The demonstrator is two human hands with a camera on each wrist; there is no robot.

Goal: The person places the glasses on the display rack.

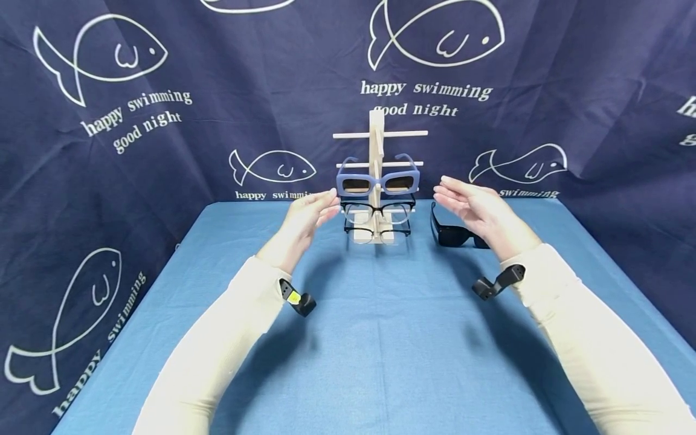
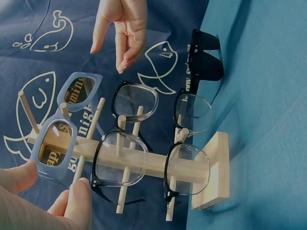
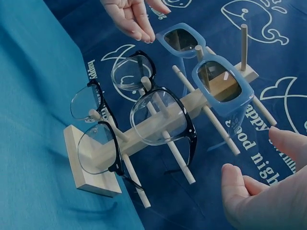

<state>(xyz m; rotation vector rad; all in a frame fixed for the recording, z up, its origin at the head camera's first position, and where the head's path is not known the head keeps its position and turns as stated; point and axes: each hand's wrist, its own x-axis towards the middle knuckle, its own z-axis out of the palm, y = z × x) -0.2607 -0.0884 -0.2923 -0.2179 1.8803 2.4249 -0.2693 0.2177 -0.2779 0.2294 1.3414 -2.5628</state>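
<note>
Blue-framed sunglasses (image 1: pixel 377 183) sit on the wooden display stand (image 1: pixel 376 130), above two pairs of dark-rimmed clear eyeglasses: an upper pair (image 1: pixel 377 211) and a lower pair (image 1: pixel 377 235). My left hand (image 1: pixel 306 222) is beside the sunglasses' left edge, thumb and fingers apart; whether a fingertip touches the frame I cannot tell. On the other side my right hand (image 1: pixel 478 211) is held apart from the stand, its fingers extended and holding nothing. In the right wrist view, a gap shows between the right hand's fingertips (image 3: pixel 230 173) and the sunglasses (image 3: pixel 223 84).
Black sunglasses (image 1: pixel 455 234) lie on the blue tablecloth (image 1: pixel 375 338) right of the stand, partly behind my right hand. Above the blue sunglasses, the stand's top crossbar (image 1: pixel 405 133) carries no glasses. A navy curtain (image 1: pixel 304 66) with fish drawings hangs behind.
</note>
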